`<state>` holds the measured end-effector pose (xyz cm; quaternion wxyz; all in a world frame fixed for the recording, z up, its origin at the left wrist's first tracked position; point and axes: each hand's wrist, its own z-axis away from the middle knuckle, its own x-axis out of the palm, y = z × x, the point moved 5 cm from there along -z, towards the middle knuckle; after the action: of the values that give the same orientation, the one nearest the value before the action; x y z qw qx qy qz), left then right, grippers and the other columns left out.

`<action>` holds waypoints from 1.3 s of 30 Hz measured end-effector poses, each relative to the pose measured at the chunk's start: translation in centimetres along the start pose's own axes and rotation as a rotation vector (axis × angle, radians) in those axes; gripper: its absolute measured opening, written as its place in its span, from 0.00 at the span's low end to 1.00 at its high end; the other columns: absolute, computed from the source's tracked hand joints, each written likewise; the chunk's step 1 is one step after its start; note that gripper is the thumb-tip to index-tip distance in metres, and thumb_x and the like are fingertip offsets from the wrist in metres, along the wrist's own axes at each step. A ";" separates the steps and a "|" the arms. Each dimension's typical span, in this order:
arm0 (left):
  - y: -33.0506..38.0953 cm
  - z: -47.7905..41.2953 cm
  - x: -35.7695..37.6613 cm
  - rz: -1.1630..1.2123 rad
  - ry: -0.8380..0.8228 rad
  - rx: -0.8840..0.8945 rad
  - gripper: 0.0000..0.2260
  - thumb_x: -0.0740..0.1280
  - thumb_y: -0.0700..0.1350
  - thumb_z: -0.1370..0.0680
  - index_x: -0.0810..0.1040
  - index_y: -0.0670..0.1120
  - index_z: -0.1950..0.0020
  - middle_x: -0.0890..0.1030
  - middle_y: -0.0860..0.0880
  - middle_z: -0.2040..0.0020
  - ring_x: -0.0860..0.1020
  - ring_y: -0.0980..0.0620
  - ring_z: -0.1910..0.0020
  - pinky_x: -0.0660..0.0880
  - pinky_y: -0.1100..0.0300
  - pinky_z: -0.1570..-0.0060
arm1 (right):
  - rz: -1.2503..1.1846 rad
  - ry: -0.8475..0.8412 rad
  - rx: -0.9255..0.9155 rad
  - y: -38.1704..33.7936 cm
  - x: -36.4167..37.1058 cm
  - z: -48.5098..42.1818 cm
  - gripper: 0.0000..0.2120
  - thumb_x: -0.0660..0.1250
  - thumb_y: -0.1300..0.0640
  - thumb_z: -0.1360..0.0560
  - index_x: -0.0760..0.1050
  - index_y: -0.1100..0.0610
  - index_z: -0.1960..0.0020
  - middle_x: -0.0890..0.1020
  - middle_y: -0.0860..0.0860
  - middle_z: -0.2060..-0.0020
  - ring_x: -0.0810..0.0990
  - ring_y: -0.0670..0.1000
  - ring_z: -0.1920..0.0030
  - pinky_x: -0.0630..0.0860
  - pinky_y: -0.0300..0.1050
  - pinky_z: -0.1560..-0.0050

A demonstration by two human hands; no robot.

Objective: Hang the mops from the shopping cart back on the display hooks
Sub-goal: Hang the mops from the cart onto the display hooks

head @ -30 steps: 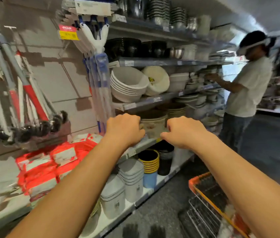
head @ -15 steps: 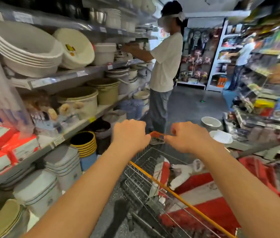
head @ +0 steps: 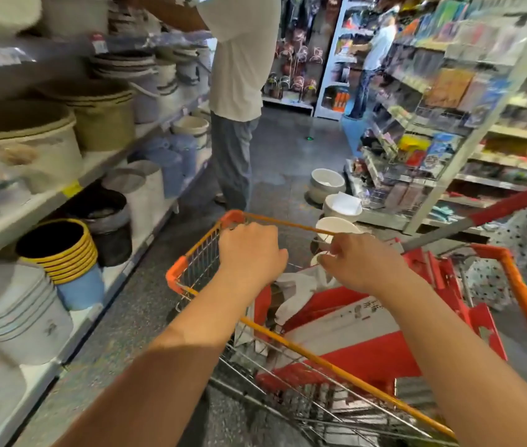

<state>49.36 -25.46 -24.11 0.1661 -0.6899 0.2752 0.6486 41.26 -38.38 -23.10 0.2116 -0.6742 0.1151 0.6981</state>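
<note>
The orange-rimmed wire shopping cart [head: 346, 374] stands in front of me and holds red and white mop packages [head: 362, 343] and a white plastic wrap [head: 300, 285]. A mop handle [head: 494, 209], red and grey, sticks up out of the cart toward the right. My left hand [head: 250, 253] hovers over the cart's far left corner, its fingers loosely curled and holding nothing. My right hand [head: 357, 264] hovers over the packages, fingers also loosely curled, with nothing plainly in its grip. The display hooks are out of view.
Shelves [head: 46, 201] of buckets and basins run along the left. A person in a white shirt [head: 239, 75] stands in the aisle just beyond the cart. White bowls [head: 326, 182] sit on the floor ahead. Stocked shelves [head: 481, 124] line the right.
My view has swung right and down, from the wall of hanging mops to the cart. Both hands stayed stretched out ahead and now hover over the cart.
</note>
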 end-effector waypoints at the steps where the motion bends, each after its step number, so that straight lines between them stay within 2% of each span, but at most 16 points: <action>1: 0.3 -0.4 0.7 0.015 -0.014 0.005 0.16 0.61 0.55 0.21 0.76 0.47 0.41 0.79 0.44 0.41 0.76 0.42 0.40 0.71 0.52 0.47 | 0.001 0.006 0.012 0.5 0.3 -0.3 0.17 0.59 0.45 0.23 0.75 0.55 0.42 0.79 0.56 0.43 0.76 0.58 0.42 0.70 0.47 0.50; 7: 3.1 -3.1 4.1 0.090 -0.079 0.008 0.17 0.59 0.55 0.20 0.74 0.47 0.37 0.79 0.45 0.40 0.75 0.42 0.40 0.70 0.52 0.49 | 0.000 -0.021 0.036 3.8 1.6 -2.9 0.18 0.58 0.44 0.22 0.76 0.56 0.42 0.78 0.54 0.43 0.76 0.56 0.43 0.74 0.50 0.46; 11: 5.6 -5.0 6.7 0.146 -0.104 -0.073 0.17 0.59 0.55 0.20 0.74 0.49 0.34 0.79 0.46 0.40 0.75 0.43 0.39 0.71 0.52 0.46 | 0.050 -0.027 0.013 7.4 2.2 -5.3 0.18 0.58 0.44 0.21 0.75 0.55 0.40 0.78 0.54 0.43 0.76 0.56 0.42 0.72 0.48 0.47; 15: 9.2 -6.7 10.2 0.210 -0.196 -0.185 0.17 0.58 0.56 0.20 0.73 0.50 0.34 0.77 0.45 0.39 0.75 0.43 0.38 0.71 0.53 0.45 | 0.116 -0.048 -0.055 11.1 2.8 -8.5 0.17 0.59 0.47 0.21 0.74 0.56 0.40 0.78 0.56 0.42 0.76 0.57 0.42 0.68 0.45 0.53; 17: 11.0 -7.0 12.1 0.228 -0.178 -0.198 0.18 0.57 0.55 0.19 0.72 0.49 0.34 0.77 0.45 0.38 0.74 0.43 0.38 0.69 0.55 0.45 | 0.149 -0.058 -0.090 12.7 3.3 -10.1 0.17 0.59 0.47 0.22 0.74 0.56 0.41 0.78 0.57 0.43 0.76 0.58 0.43 0.70 0.46 0.51; 20: 12.7 -7.7 14.4 0.310 -0.070 -0.242 0.14 0.56 0.51 0.18 0.74 0.48 0.37 0.79 0.46 0.44 0.76 0.45 0.42 0.69 0.55 0.51 | 0.176 -0.081 -0.145 14.5 4.1 -12.3 0.16 0.58 0.47 0.22 0.74 0.55 0.41 0.79 0.56 0.43 0.76 0.59 0.43 0.72 0.48 0.49; 22: 13.2 -8.4 16.2 0.373 -0.075 -0.317 0.12 0.57 0.47 0.18 0.75 0.49 0.38 0.81 0.48 0.46 0.77 0.46 0.43 0.71 0.54 0.52 | 0.194 -0.103 -0.160 15.3 4.6 -13.6 0.16 0.58 0.47 0.22 0.74 0.55 0.40 0.78 0.56 0.42 0.76 0.59 0.42 0.71 0.48 0.49; 25: 13.8 -9.9 19.2 0.452 -0.101 -0.420 0.13 0.57 0.48 0.18 0.75 0.52 0.36 0.83 0.49 0.49 0.79 0.47 0.45 0.72 0.55 0.55 | 0.227 -0.151 -0.189 16.1 6.4 -15.6 0.17 0.59 0.47 0.22 0.75 0.56 0.39 0.77 0.57 0.41 0.76 0.59 0.42 0.72 0.48 0.47; 27: 14.2 -11.0 21.0 0.525 -0.169 -0.470 0.14 0.56 0.51 0.18 0.72 0.52 0.34 0.82 0.49 0.45 0.78 0.45 0.43 0.73 0.53 0.52 | 0.280 -0.167 -0.224 16.2 7.9 -17.2 0.17 0.59 0.47 0.22 0.76 0.56 0.40 0.79 0.56 0.42 0.77 0.58 0.42 0.72 0.46 0.48; 30: 14.4 -12.2 24.2 0.712 -0.318 -0.572 0.20 0.52 0.58 0.18 0.68 0.49 0.32 0.77 0.45 0.37 0.75 0.42 0.38 0.70 0.51 0.43 | 0.291 -0.229 -0.233 15.7 10.2 -19.9 0.18 0.58 0.47 0.21 0.74 0.56 0.38 0.78 0.57 0.40 0.76 0.58 0.40 0.73 0.47 0.47; 33: 13.8 -13.2 28.5 0.899 -0.369 -0.735 0.24 0.54 0.58 0.18 0.66 0.44 0.30 0.75 0.43 0.35 0.73 0.43 0.36 0.69 0.52 0.42 | 0.310 -0.320 -0.213 15.2 13.1 -22.9 0.20 0.57 0.47 0.20 0.70 0.56 0.34 0.75 0.56 0.36 0.74 0.58 0.37 0.72 0.49 0.43; 35: 13.9 -13.7 31.3 0.978 -0.389 -0.806 0.25 0.57 0.58 0.19 0.68 0.41 0.31 0.76 0.45 0.41 0.75 0.46 0.40 0.71 0.56 0.49 | 0.328 -0.355 -0.232 15.0 15.5 -24.7 0.20 0.58 0.47 0.20 0.70 0.57 0.33 0.75 0.56 0.36 0.74 0.57 0.36 0.72 0.48 0.42; 37: 14.2 -14.1 33.6 1.176 -0.358 -0.913 0.25 0.62 0.60 0.21 0.73 0.41 0.36 0.80 0.47 0.48 0.79 0.50 0.48 0.74 0.59 0.58 | 0.330 -0.407 -0.230 14.9 17.9 -26.1 0.20 0.58 0.47 0.20 0.70 0.58 0.33 0.76 0.57 0.37 0.75 0.57 0.37 0.71 0.47 0.41; 39: 14.2 -14.4 35.5 1.363 -0.332 -1.047 0.23 0.66 0.59 0.24 0.78 0.42 0.41 0.83 0.44 0.51 0.81 0.47 0.51 0.77 0.56 0.56 | 0.300 -0.478 -0.193 15.1 20.1 -26.9 0.20 0.59 0.48 0.20 0.71 0.59 0.34 0.77 0.57 0.38 0.75 0.57 0.38 0.72 0.48 0.41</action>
<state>52.72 -51.04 -55.86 -0.5579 -0.2597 0.2667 0.7417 58.40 -60.93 -46.59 0.0621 -0.4831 0.0931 0.8684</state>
